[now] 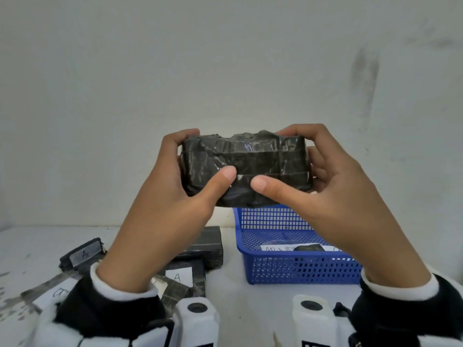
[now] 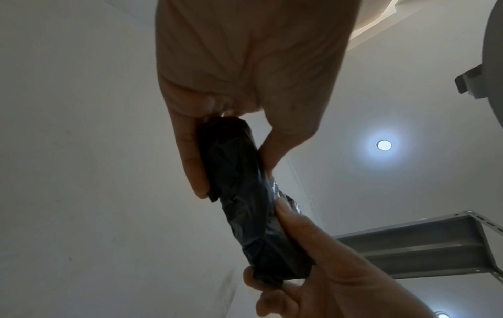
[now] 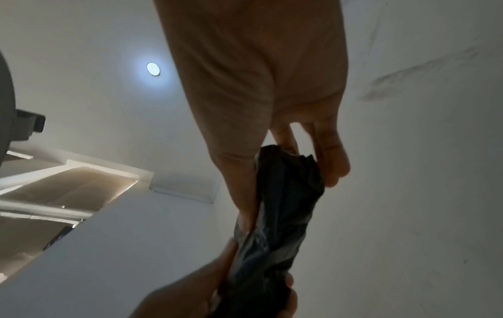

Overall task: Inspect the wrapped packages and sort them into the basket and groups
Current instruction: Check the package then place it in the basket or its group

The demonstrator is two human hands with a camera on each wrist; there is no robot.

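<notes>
Up in front of the white wall, both hands hold one black wrapped package (image 1: 246,169) lengthwise between them, clear of the table (image 1: 250,309). The left hand (image 1: 172,194) grips its left end, fingers curled over the top edge and thumb pressed on the near face; the right hand (image 1: 333,194) grips the right end the same way, its thumb tip just beside the left thumb. From the left wrist view the package (image 2: 245,193) shows as a crinkled dark block pinched between fingers and thumb, the other hand at its far end. Below the right hand sits a blue basket (image 1: 295,269) holding a small dark package on a white paper label. Below the left hand, further black packages (image 1: 208,244) lie in a loose group on the table, two with white labels marked A (image 1: 178,276).
</notes>
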